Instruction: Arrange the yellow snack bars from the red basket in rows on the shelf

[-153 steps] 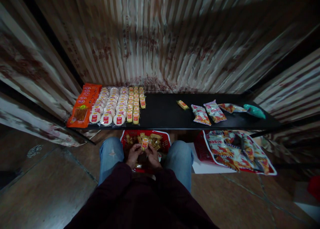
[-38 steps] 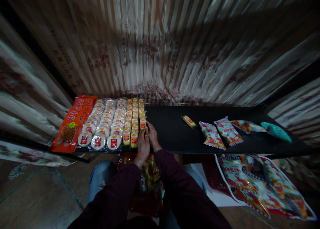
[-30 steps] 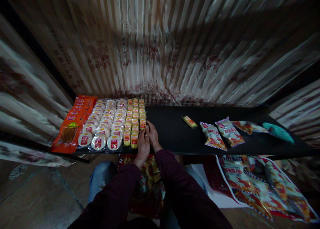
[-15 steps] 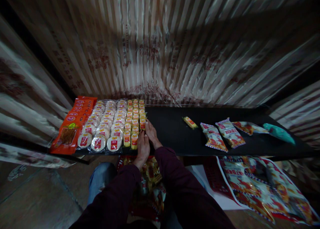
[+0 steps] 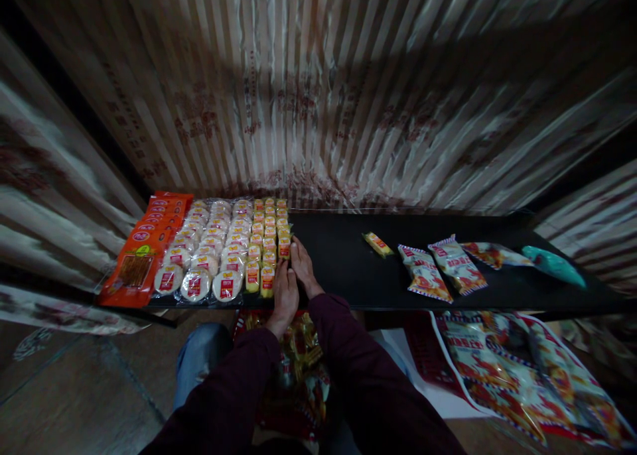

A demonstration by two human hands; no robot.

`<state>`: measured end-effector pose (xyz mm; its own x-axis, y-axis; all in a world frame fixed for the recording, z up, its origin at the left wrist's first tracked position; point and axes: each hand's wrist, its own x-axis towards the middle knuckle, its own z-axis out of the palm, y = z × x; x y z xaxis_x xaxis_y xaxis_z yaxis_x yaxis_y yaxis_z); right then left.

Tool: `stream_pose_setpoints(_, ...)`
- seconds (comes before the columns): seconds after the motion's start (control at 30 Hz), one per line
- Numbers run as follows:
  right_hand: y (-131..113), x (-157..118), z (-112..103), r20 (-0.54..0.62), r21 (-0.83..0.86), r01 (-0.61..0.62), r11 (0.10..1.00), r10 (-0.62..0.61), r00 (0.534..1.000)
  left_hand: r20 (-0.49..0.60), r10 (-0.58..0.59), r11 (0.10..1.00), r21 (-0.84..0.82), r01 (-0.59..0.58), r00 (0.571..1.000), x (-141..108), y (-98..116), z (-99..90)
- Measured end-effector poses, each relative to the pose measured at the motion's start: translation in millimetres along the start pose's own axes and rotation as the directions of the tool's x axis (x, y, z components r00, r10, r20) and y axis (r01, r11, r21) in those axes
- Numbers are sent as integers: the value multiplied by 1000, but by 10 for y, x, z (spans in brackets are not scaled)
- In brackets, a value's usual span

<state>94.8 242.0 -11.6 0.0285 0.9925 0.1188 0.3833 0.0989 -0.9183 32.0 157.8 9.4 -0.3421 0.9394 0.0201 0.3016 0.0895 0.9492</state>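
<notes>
Small yellow snack packets with red labels [image 5: 267,277] stand in rows on the black shelf [image 5: 343,269]. My left hand [image 5: 285,292] is beside the front of the right-hand row, its fingers stretched forward against the packets. Just to its right, my right hand [image 5: 302,269] lies along the outer side of that row, fingers straight and touching or very near the end packet [image 5: 284,247]. Neither hand is wrapped around anything. Round white rice crackers in clear wrappers [image 5: 227,286] fill the columns left of the yellow packets.
Orange snack bags [image 5: 130,269] overlap at the shelf's left end. To the right lie a single yellow packet [image 5: 378,244], white-and-red snack bags [image 5: 424,273] and a teal packet [image 5: 553,265]. Below the shelf are an open bag of snacks [image 5: 517,369] and gold-wrapped packets [image 5: 301,343].
Both hands stay almost in place against the yellow packets. The right hand's fingers have shifted very slightly to the right. The packets look unmoved.
</notes>
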Motion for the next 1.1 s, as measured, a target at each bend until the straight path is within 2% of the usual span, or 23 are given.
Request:
stream_pose_setpoints(0.13, 18, -133, -49, -20, 21, -6, 1000, 6, 1000, 14, 16, 1000, 4, -16, 1000, -87, 1, -5)
stream_pose_setpoints(0.4, 12, -438, -156, -37, -56, 39, 998, -41, 998, 54, -45, 999, -11, 46, 998, -344, -49, -1)
stream_pose_setpoints(0.67, 40, -778, -181, -22, -99, 131, 986, -134, 991, 113, 35, 999, -8, -34, 993, -580, -151, -141)
stream_pose_setpoints(0.83, -12, -1113, -158, -18, -112, 172, 979, -175, 984, 154, 106, 994, -25, -103, 982, -752, -278, -242)
stream_pose_setpoints(1.0, -22, -1490, -152, -53, -109, 259, 960, -265, 963, 223, 193, 980, 3, -199, 956, -978, -453, -349)
stream_pose_setpoints(1.1, 30, -1749, -148, -3, -146, 323, 935, -327, 945, 282, 173, 975, 85, -204, 944, -1148, -623, -427)
